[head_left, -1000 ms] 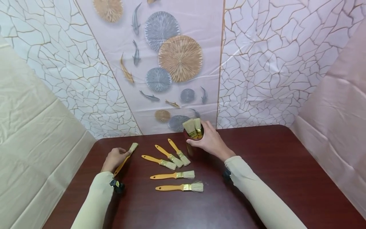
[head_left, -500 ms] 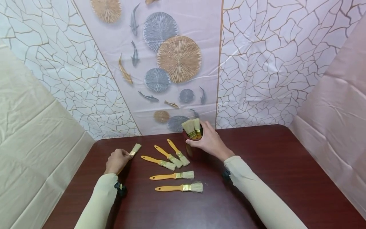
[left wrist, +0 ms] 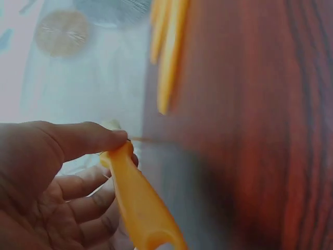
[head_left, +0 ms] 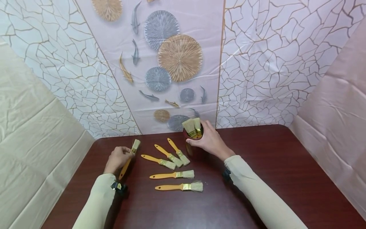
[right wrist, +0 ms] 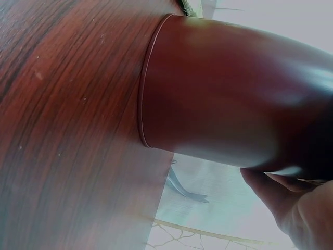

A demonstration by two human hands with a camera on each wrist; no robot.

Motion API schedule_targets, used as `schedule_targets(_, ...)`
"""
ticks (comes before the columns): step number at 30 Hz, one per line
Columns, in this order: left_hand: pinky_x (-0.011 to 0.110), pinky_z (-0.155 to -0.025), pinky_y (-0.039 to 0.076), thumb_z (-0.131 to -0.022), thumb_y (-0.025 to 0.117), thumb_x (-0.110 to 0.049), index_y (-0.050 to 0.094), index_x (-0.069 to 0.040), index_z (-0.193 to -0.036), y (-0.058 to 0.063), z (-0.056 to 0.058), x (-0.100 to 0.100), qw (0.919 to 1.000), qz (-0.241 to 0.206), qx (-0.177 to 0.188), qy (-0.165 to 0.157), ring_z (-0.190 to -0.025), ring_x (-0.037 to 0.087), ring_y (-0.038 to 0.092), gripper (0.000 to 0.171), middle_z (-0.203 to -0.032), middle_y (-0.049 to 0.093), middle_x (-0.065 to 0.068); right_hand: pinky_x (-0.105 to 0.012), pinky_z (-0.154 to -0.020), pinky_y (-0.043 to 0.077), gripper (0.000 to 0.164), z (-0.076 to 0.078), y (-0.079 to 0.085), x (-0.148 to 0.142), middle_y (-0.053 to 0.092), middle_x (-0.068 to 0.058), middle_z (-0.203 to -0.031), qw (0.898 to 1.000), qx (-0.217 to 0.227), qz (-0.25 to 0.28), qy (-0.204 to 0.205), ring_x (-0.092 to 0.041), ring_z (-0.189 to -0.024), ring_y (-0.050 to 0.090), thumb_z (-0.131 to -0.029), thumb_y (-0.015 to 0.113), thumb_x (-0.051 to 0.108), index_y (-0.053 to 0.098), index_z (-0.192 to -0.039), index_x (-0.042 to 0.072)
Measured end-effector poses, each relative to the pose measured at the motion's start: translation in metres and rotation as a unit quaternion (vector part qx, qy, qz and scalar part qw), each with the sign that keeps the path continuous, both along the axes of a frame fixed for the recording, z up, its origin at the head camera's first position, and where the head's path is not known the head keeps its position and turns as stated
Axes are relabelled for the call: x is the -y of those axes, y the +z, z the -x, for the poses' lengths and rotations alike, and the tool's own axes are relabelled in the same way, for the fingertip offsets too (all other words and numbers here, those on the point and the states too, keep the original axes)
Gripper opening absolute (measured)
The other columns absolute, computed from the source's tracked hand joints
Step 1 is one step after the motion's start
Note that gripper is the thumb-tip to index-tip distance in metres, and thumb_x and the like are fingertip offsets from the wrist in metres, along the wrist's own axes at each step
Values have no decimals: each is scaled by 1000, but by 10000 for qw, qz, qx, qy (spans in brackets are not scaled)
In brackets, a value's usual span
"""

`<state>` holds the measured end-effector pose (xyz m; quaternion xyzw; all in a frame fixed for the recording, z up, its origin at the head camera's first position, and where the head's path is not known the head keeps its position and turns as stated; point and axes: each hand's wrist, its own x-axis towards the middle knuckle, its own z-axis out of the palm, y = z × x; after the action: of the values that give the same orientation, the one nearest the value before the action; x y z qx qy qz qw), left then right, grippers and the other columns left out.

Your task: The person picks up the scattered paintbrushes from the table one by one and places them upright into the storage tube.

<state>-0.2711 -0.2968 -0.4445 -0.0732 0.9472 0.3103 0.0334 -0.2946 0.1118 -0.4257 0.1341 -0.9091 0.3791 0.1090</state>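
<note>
My left hand (head_left: 118, 157) pinches a paintbrush (head_left: 125, 170) between thumb and fingers near its metal band, at the left of the table. Its pale bristles point up and away, while the yellow handle slants down toward me. In the left wrist view the thumb presses on the neck of the yellow handle (left wrist: 140, 203), and the other fingers curl behind. Around the rim of a dark red cup (right wrist: 223, 94) at the table's back, my right hand (head_left: 210, 140) holds on with spread thumb and fingers. Paintbrushes (head_left: 190, 127) stand bristles up inside that cup.
Between the hands, three paintbrushes (head_left: 167, 156) lie fanned out at a slant. Closer to me lie a flat paintbrush (head_left: 163, 176) and another paintbrush (head_left: 170, 188), bristles to the right. A patterned cloth backdrop (head_left: 257, 79) rises behind the dark wooden table (head_left: 271, 159).
My left hand has shifted slightly right from its place a second ago. The paintbrush in it has turned steeper, its handle now showing beside the hand. My right hand stays on the cup.
</note>
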Motion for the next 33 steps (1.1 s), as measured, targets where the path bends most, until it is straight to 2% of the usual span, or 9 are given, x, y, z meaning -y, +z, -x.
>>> schedule_targets(5, 38, -74, 53, -102, 70, -24, 68, 2, -121, 17, -8, -10, 9988, -230, -414, -93, -90, 27, 66, 33, -108, 73, 16, -50, -92, 54, 109, 0, 0, 0, 52, -9, -128, 10000, -1, -2, -6, -29, -105, 58, -77, 87, 61, 38, -161, 11)
schedule_targets(10, 41, -80, 55, -102, 69, -22, 67, 1, -123, 36, -13, -24, 9952, -433, -860, -201, -98, 30, 69, 31, -111, 73, 18, -50, -91, 54, 110, 0, 0, 0, 52, -9, -128, 10000, -8, -25, -14, -28, -105, 58, -77, 85, 64, 37, -161, 11)
schedule_targets(17, 34, -71, 53, -101, 70, -19, 68, 1, -120, 64, -24, -50, 9857, -469, -1571, -397, -92, 28, 68, 27, -104, 72, 16, -50, -91, 53, 111, 1, -2, 0, 52, -9, -128, 10000, -38, -50, -24, -28, -105, 57, -77, 84, 66, 37, -161, 11)
schedule_targets(21, 36, -73, 54, -101, 70, -19, 68, -1, -121, 76, -30, -66, 9810, -550, -1800, -478, -93, 28, 68, 27, -103, 72, 16, -51, -92, 53, 112, 2, -3, 0, 52, -9, -128, 10000, -41, -72, -39, -28, -105, 57, -77, 84, 66, 37, -161, 11)
schedule_targets(27, 44, -81, 57, -101, 70, -18, 67, -3, -124, 93, -38, -90, 9699, -873, -2158, -712, -96, 29, 72, 28, -108, 73, 15, -51, -92, 54, 110, 3, -4, 0, 52, -8, -126, 10000, -13, -64, -68, -29, -104, 58, -77, 85, 65, 38, -161, 12)
schedule_targets(33, 45, -85, 59, -99, 71, -14, 68, -5, -122, 110, -41, -113, 9556, -1192, -2527, -937, -95, 27, 73, 24, -109, 73, 12, -52, -92, 54, 109, 3, -3, 1, 52, -9, -125, 10000, -73, -43, -50, -29, -103, 58, -77, 85, 64, 38, -161, 12)
